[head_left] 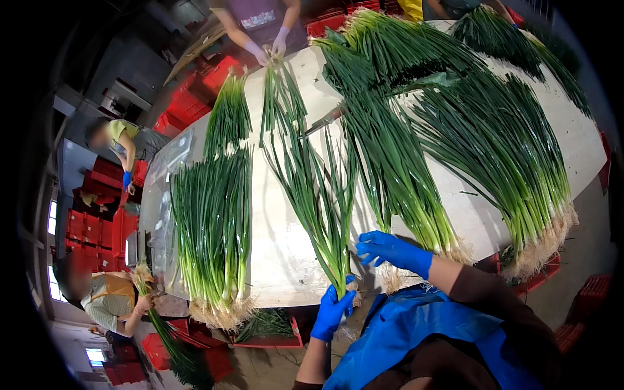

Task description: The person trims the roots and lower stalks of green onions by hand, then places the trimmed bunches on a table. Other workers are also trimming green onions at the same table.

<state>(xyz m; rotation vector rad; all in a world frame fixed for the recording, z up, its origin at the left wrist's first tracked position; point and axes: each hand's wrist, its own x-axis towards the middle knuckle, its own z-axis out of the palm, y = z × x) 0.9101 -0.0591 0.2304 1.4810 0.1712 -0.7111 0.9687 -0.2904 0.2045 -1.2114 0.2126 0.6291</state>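
Head view: left hand (333, 313), grip clamped on one onion bunch (334, 250); right hand (390, 252), grip apart; two people (260, 12) across the surface (276, 253), cut off.

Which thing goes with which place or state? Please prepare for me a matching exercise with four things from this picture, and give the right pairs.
Things
1. Blue-gloved left hand
2. Blue-gloved right hand
3. Broad row of long green onions with pale roots
4. Red plastic crate with loose green leaves

Places or states
A. Partly open, gripping nothing that shows
B. Below the near edge of the pale tabletop
C. Closed around a slim green onion bunch
D. On the tabletop's left side

Pairs: 1-C, 2-A, 3-D, 4-B
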